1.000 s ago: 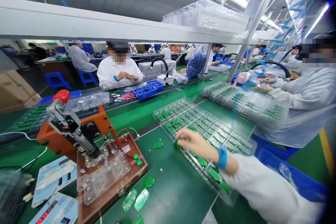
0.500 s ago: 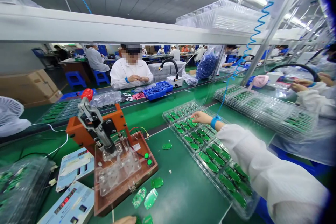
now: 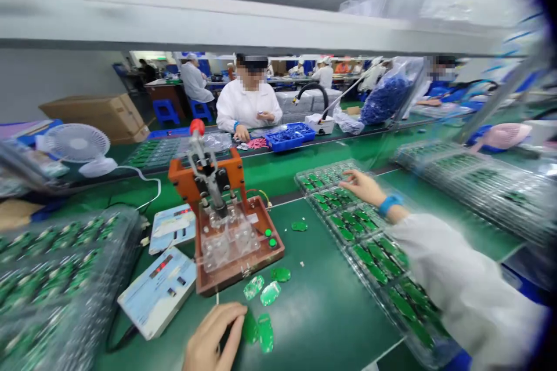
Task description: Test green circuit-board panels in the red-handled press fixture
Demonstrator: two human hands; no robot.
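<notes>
My left hand is low at the front of the green bench, with thumb and fingers closed at the edge of a green circuit board. Another circuit board lies right beside that one. My right hand, wearing a blue wrist band, is over the far part of a clear plastic tray with rows of green circuit boards. Its fingers are stretched and slightly apart, and I see nothing between them. Several loose boards, including one with solder spots, lie between my hands.
An orange and brown clamp fixture with a red-knobbed lever stands left of centre. Beside it are two boxes with red displays. Stacked trays stand at left and right. A co-worker sits across the green belt.
The view has swung left and down, bringing more of my left hand into sight. My right hand has let go of a circuit board over the tray, and its fingers have straightened.
</notes>
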